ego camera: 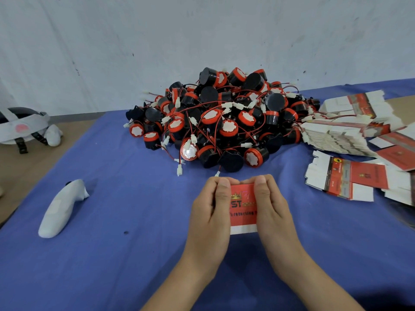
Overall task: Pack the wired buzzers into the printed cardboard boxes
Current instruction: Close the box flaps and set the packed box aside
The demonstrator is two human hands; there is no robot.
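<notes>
Item: printed cardboard box (243,207), near front edge of tabletop (134,221), gripped between left hand (210,212) and right hand (269,209). Light, crushable; hold by side edges. Wired buzzers (215,122) heaped behind.

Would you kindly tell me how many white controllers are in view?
2: one controller on the blue cloth at left, another controller beside the headset, far left; others may be hidden.
</notes>
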